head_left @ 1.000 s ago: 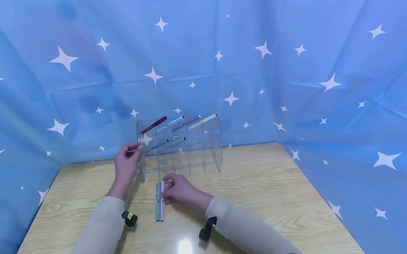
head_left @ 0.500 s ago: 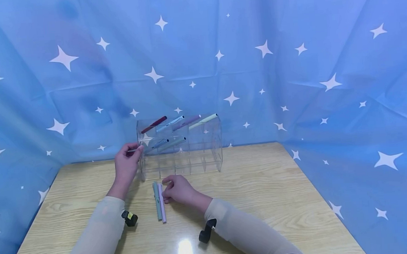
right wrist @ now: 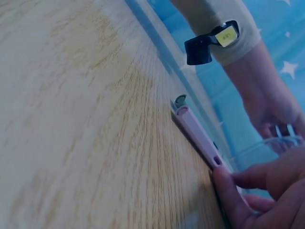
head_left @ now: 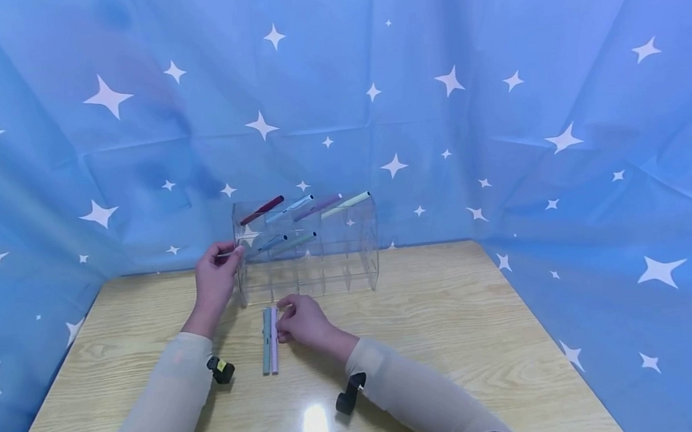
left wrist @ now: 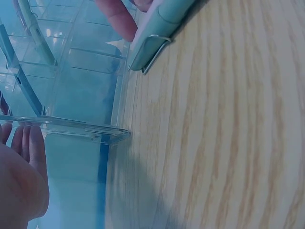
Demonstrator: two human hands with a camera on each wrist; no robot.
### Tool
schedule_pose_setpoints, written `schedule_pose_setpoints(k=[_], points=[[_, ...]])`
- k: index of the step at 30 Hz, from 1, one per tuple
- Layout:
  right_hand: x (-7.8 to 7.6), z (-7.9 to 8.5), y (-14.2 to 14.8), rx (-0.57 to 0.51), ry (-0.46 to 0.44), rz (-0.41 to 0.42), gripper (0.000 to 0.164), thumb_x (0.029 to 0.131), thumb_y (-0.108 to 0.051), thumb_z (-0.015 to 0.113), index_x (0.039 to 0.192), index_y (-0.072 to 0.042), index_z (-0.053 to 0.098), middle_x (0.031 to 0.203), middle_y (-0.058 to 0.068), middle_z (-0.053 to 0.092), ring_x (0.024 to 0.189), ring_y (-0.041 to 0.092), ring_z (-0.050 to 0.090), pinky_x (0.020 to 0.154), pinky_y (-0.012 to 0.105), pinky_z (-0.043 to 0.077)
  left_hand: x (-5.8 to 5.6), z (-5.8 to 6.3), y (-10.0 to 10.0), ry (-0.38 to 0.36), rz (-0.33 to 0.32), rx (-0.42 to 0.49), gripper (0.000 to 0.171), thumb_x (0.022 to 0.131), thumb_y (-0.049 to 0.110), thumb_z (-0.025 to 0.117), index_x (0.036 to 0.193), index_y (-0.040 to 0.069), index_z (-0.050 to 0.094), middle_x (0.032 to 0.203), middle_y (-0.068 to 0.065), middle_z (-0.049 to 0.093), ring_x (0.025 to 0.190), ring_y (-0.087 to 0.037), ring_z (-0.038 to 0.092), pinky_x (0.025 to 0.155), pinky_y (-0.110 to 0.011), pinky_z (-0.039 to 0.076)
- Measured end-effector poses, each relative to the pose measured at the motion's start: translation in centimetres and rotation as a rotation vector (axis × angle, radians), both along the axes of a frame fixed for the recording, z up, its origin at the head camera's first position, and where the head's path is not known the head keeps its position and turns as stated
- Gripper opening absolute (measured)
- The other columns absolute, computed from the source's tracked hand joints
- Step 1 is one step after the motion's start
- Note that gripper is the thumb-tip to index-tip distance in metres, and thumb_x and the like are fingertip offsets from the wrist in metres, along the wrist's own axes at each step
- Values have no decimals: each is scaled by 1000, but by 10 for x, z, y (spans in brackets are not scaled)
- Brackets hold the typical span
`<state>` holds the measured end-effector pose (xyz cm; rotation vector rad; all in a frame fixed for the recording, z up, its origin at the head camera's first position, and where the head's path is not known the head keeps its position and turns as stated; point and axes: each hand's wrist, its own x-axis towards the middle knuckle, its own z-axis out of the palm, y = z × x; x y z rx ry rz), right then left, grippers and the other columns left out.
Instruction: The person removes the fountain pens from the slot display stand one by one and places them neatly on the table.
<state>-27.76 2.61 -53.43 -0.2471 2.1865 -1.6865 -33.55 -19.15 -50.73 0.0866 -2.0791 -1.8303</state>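
Note:
In the head view, my left hand (head_left: 214,279) holds the left side of a clear acrylic pen rack (head_left: 376,247), thumb at its front edge. My right hand (head_left: 308,322) pinches the upper part of a lilac pen (head_left: 274,351) lying on the table in front of the rack. Close along its left side lies a grey-green pen (head_left: 266,349), whose metal clip shows in the left wrist view. The right wrist view shows the thumb (right wrist: 228,191) and fingers on both sides of the lilac pen, with the far end of the pen hidden by the hand.
Slanted in the rack's top row are a dark red pen (head_left: 262,210), a light blue pen (head_left: 290,208), a purple pen (head_left: 318,206) and a pale green pen (head_left: 346,204). Below them sit a blue pen (head_left: 272,243) and a green pen (head_left: 296,241). A starry blue curtain (head_left: 410,104) hangs behind the wooden table (head_left: 450,329).
The two loose pens first shift out of line, the lilac one sliding nearer the front edge, then lie even and parallel again, slightly further left. My left hand stays on the rack.

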Motion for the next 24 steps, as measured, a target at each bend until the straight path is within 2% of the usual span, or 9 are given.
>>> schedule_pose_setpoints(k=[9,11,15,18,24], points=[[-2,0,4,-21,-8,1,52,97,12,74,146,7,59,98,15,72,75,25,78,71,34,68,0,1,0,-5,7,-4,42,109,35,75,131,0,70,118,-6,68,100,-15,63,80,-19,56],[-2,2,6,-25,11,5,51,98,11,75,146,7,60,98,14,72,76,26,78,72,35,68,-1,0,0,-7,5,-2,42,109,36,75,131,0,70,119,-6,68,101,-15,64,79,-19,56],[-3,6,11,0,105,-5,45,100,3,76,143,7,62,99,9,72,81,20,75,75,34,67,-2,-1,0,-5,2,-5,43,109,36,75,131,0,70,119,-6,68,101,-15,64,80,-19,56],[-5,10,16,1,189,-61,42,100,-2,78,139,7,65,102,7,71,84,17,71,79,34,66,-2,-1,0,-4,1,-12,43,109,36,75,131,0,70,119,-7,68,102,-16,64,80,-19,56],[-15,27,26,-73,347,-263,39,99,-6,81,134,1,66,116,11,71,103,19,68,91,35,62,-1,-1,-1,-9,3,-10,43,109,36,75,131,0,70,120,-7,68,102,-15,63,80,-19,56]])
